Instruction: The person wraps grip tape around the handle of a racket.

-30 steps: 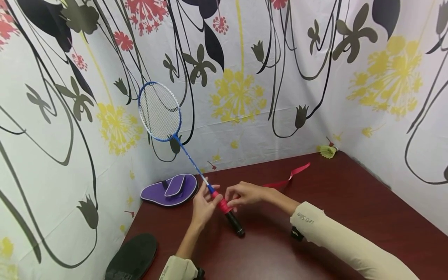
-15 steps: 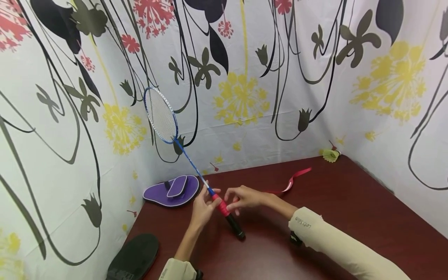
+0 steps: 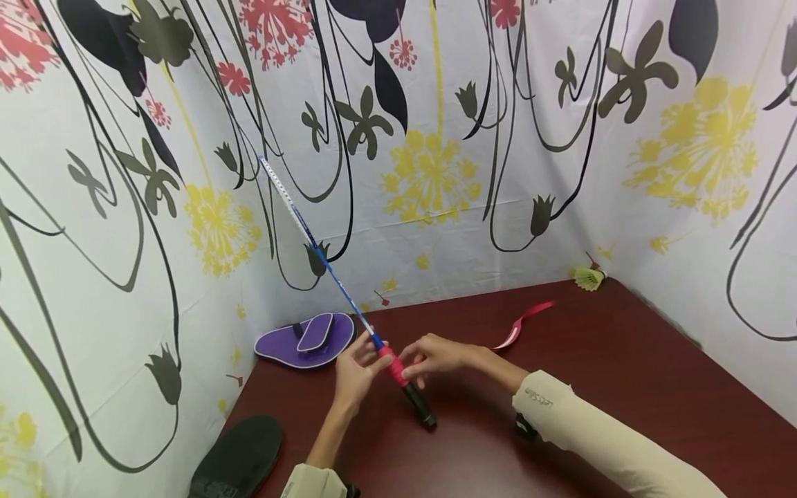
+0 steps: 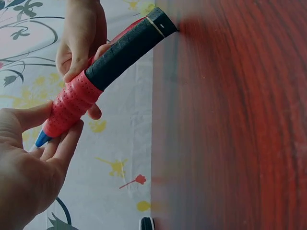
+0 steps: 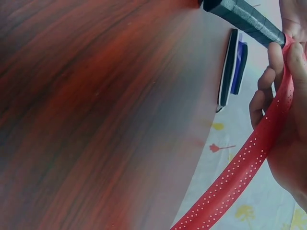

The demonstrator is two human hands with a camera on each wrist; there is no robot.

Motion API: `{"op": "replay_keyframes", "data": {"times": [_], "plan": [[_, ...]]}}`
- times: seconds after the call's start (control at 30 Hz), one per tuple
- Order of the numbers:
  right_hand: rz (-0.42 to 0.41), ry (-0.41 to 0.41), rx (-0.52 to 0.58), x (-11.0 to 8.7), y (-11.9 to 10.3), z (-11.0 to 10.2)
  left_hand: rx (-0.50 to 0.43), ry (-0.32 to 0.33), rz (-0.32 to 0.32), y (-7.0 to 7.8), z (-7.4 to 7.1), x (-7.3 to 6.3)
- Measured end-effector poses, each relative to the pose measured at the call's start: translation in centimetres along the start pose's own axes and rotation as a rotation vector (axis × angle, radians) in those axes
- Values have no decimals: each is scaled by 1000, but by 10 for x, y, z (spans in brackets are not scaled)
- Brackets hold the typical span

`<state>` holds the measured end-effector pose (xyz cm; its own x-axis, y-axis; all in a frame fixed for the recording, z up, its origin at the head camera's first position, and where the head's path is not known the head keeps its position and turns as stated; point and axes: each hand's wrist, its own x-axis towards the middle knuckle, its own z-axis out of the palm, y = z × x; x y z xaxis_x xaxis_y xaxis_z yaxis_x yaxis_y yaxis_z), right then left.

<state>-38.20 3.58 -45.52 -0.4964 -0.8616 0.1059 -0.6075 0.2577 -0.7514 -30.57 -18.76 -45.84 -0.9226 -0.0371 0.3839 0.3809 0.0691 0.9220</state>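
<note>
Between the two hands: the badminton racket [image 3: 342, 286] slants, its frame beyond the left hand and edge-on to the head view, its butt on the near side of both hands; whether the butt touches the table [image 3: 492, 449] cannot be told.
Left hand [image 3: 353, 379]: thumb and fingers close round the upper end of the red wrap [image 4: 69, 108], next to the blue cone [image 4: 42, 139], supporting the racket.
Right hand [image 3: 438, 354]: thumb and forefinger pinch the red tape [image 5: 240, 167] at the wrap's lower edge.
Loose tape: runs from the right fingers across the palm and past the wrist.
Black handle [image 4: 127, 55]: uncovered from the right fingertips to the butt.
Step in hand, as judged: winding the tape in a spiral toward the butt.
Tension: keep the right-hand pull even and the strip flat; slack would probably leave wrinkles.
Overlap: lay each turn partly over the last, at one constant angle.
Rotation: turn the racket with the left fingers, without twisting the finished turns.
Surroundings: purple case [image 3: 311, 342] left of the left hand; shuttlecock [image 3: 588, 278] well beyond the right hand.
</note>
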Motion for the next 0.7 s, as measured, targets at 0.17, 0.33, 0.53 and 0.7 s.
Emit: {"op": "replay_keyframes", "data": {"times": [0.17,0.33,0.53,0.7], "plan": [[5,-25,11,2,-5,3,-43,-59,-25,1,-1,0],[12,-22,7,5,-7,6,-64,-102,-41,2,-2,0],[20,46,-25,9,-9,10,-23,-77,39,-1,4,1],[35,81,-62,9,-11,12,90,50,127,-4,14,5]]}}
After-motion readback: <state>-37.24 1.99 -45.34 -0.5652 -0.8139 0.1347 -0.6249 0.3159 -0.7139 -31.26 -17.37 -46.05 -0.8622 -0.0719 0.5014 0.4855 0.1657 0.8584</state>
